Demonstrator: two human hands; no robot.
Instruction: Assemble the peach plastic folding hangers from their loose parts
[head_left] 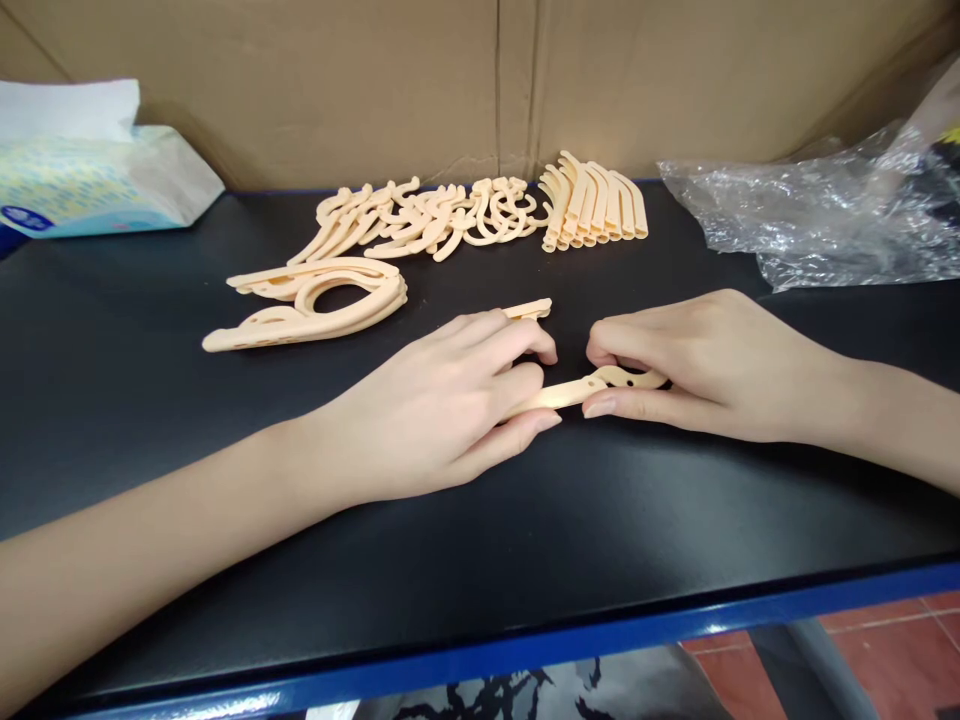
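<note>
Low over the black table, a cream plastic folding hanger [564,393] spans the space between my two hands. My left hand [442,400] is closed around its long arm, palm down, and covers much of it. The thumb and fingers of my right hand [697,365] pinch the curved end with small holes. Another cream piece end [531,309] sticks out just beyond my left fingers; whether it belongs to the same hanger is hidden. Left of my hands lies a stack of folded cream hangers [360,315].
Along the back lie cream hooks [495,212], curved pieces [345,215] and tube-like arms [600,205]. A tissue pack [105,180] stands at the back left. Crumpled clear plastic [817,215] covers the back right. Cardboard [337,90] rises behind; a blue edge [600,640] borders the table's front.
</note>
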